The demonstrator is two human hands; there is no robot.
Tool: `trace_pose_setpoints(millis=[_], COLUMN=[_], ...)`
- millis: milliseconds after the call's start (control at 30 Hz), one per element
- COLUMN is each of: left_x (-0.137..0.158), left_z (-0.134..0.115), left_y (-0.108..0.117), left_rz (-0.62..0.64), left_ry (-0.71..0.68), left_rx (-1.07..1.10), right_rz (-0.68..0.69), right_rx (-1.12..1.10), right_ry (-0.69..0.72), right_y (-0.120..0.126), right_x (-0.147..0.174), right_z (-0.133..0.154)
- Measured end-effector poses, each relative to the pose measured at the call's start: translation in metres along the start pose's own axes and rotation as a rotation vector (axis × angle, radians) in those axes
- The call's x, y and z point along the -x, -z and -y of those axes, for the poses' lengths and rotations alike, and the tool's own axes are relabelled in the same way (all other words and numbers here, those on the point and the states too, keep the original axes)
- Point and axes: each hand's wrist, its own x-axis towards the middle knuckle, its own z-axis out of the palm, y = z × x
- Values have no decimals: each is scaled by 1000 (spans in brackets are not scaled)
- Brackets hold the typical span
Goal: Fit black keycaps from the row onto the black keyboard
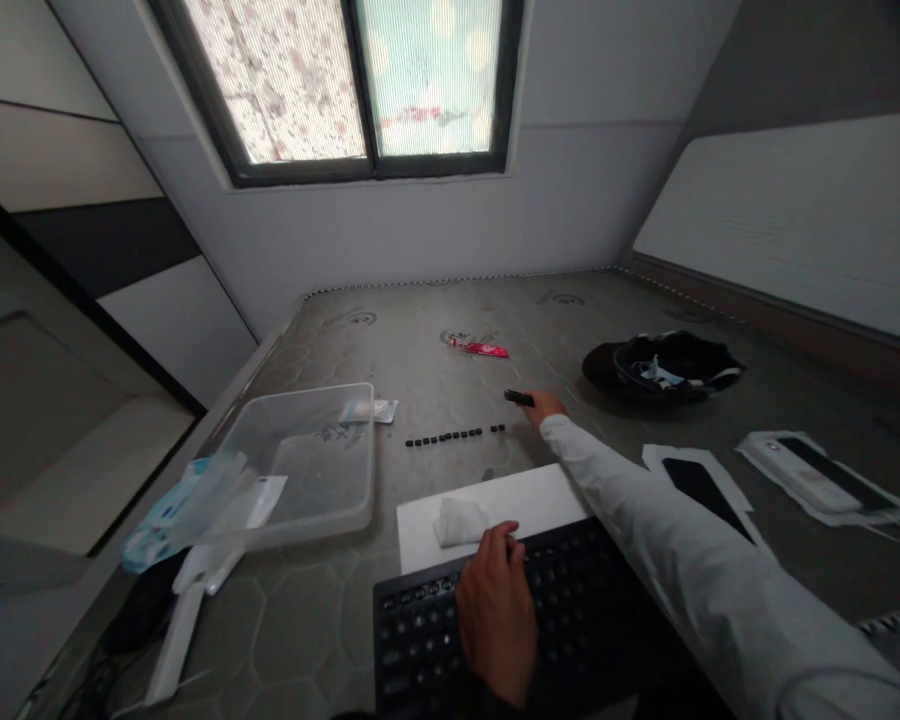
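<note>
My left hand (497, 612) is over a black keyboard (570, 590), fingers curled and pressed together near its top edge. What lies between those fingers, if anything, is hidden. My right hand (547, 408) is stretched forward over the bed-like surface, closed on a short black stick-like object (519, 397) that points left. Just left of and below it, several small black keycaps (444, 437) lie in a row, with a small gap near the right end. A white crumpled tissue (460, 522) rests on a white sheet or box (529, 498) behind the keyboard.
At left stands a clear plastic bin (360, 505) with packets beside it. A red packet (487, 349) lies farther back. To the right are a black cap (675, 370), a dark phone-like slab (705, 490) on white wrapping, and a white device (810, 475).
</note>
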Motion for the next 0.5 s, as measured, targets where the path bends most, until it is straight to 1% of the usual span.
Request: trace_pose_setpoints(millis=[133,267,367,467,500], left_x=[1,2,3,5,5], left_z=[-1,0,1,2,3], left_y=[3,4,4,4,4], left_rz=[-12,-21,-30,-45,-50], left_ry=[-33,-74,-117,-157,-172], left_rx=[-15,-39,-66,-94,-105], right_rz=[-138,-266,-315,-340,-341], right_rx=[-214,-486,-693,-862,-950], right_ry=[-86,-139,-135,-117,-112], right_y=[46,86,105,114,116], right_x=[23,67,112,160,175], right_z=[-4,-10,-10,-6,-3])
